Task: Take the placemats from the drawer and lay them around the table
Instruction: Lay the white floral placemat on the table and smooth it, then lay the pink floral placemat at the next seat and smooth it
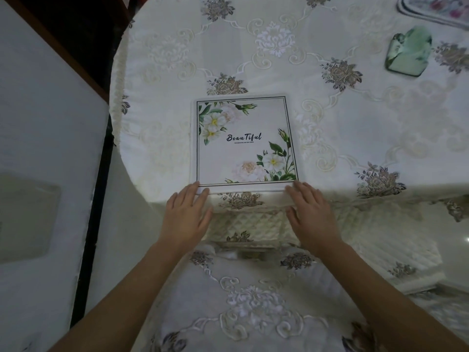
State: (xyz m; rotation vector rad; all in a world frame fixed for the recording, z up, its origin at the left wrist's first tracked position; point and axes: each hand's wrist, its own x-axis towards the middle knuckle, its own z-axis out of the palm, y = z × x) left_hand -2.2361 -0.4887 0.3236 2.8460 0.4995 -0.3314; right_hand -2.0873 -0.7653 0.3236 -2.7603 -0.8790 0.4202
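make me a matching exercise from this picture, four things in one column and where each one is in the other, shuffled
Things
1 white-flower placemat
2 pink-flower placemat
3 green glass object
4 left hand

Places
A top right corner of the view, cut off by the frame
B fingertips on the near left corner of the white-flower placemat
C flat on the tablecloth, straight ahead of the person
D far right, between the two mats

Pairs: 1-C, 2-A, 3-D, 4-B
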